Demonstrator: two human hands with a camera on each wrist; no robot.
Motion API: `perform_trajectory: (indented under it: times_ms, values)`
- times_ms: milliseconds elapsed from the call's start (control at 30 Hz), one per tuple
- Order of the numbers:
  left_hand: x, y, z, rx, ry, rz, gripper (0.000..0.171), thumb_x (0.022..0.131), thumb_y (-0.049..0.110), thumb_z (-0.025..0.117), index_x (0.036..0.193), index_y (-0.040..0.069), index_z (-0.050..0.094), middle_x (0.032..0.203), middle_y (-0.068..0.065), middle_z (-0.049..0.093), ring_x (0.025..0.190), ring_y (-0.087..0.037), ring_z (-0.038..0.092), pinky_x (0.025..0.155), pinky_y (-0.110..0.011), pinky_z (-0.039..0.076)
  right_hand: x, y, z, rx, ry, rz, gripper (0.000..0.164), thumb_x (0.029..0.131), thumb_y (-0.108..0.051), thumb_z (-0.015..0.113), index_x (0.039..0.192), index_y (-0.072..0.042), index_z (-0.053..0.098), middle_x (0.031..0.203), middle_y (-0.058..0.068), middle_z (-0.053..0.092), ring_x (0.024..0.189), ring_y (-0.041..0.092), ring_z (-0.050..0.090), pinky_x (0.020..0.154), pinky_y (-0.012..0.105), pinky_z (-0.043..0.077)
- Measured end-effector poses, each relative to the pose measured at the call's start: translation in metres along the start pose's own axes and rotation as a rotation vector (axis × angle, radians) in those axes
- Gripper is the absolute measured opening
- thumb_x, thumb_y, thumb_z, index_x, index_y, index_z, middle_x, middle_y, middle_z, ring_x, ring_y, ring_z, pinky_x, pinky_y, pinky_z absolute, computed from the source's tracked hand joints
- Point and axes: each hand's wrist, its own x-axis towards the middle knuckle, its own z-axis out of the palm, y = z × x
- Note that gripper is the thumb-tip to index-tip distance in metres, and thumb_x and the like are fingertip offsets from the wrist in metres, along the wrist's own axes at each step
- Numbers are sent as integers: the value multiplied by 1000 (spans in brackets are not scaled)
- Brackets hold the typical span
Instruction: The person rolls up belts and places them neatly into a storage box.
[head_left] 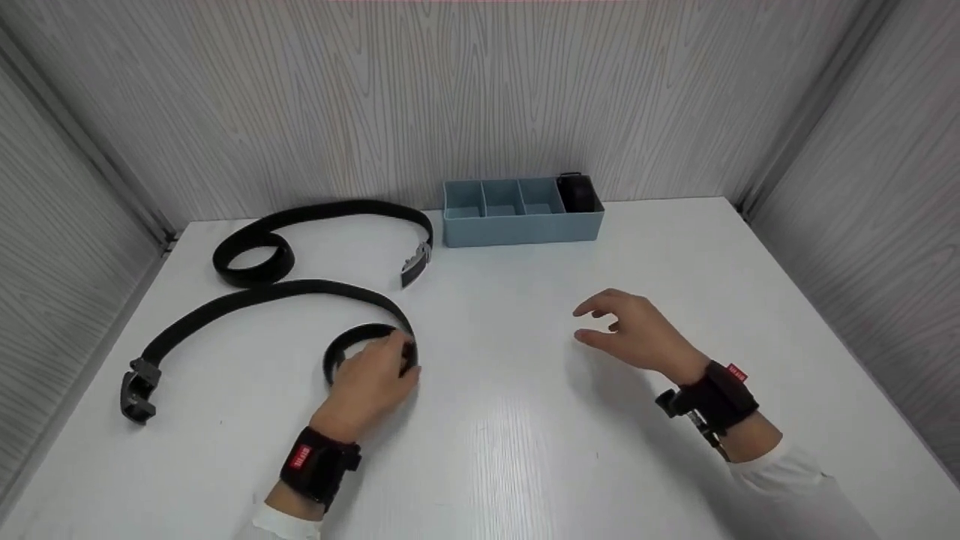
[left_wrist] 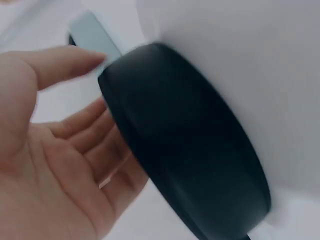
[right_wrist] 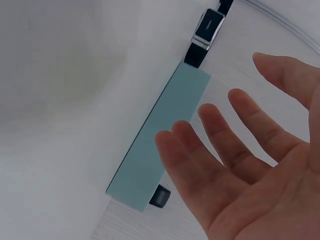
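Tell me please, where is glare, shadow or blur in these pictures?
Head: streaky glare on the white tabletop, soft shadow below the right hand; left wrist: the blue organizer looks blurred behind the black belt coil; right wrist: a dim, smudgy patch at left.

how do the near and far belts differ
The near belt has its buckle at left; the far belt has its buckle at right, near the blue box. The left hand is at the near belt's curled end; the far belt lies untouched. Both are black and partly coiled.
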Motion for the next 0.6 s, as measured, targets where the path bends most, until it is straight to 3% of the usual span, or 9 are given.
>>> perform_trajectory:
  times_ms: [167, 300, 467, 600]
  values:
    - [21, 38, 16, -80, -192, 61, 66, 95, 35, 76, 148, 4, 50, 138, -17, 63, 123, -30, 62, 101, -49, 51, 13, -24, 17, -7, -99, -88, 34, 95, -24, 78, 126, -10, 72, 127, 9, 69, 117, 35, 63, 92, 50, 56]
    - [36, 62, 31, -126, -303, 157, 79, 91, 46, 77, 155, 11, 46, 148, -12, 56, 137, -27, 53, 110, -46, 45, 29, -30, 29, 5, -171, -108, 46, 89, -23, 84, 130, -8, 70, 127, 11, 69, 113, 35, 65, 90, 48, 55]
    - [41, 71, 29, -208, -342, 258, 53, 93, 32, 72, 140, 11, 61, 140, -5, 62, 132, -21, 55, 109, -41, 45, 40, -27, 37, -33, -274, -62, 57, 80, -11, 89, 133, -9, 69, 123, 9, 71, 108, 30, 67, 90, 45, 54]
    - [40, 63, 16, -197, -264, 239, 30, 97, 14, 65, 126, 8, 70, 124, -5, 70, 116, -22, 64, 98, -41, 51, 41, -29, 41, -39, -307, -94, 49, 84, -7, 84, 131, -8, 71, 116, 6, 72, 102, 27, 68, 87, 43, 55]
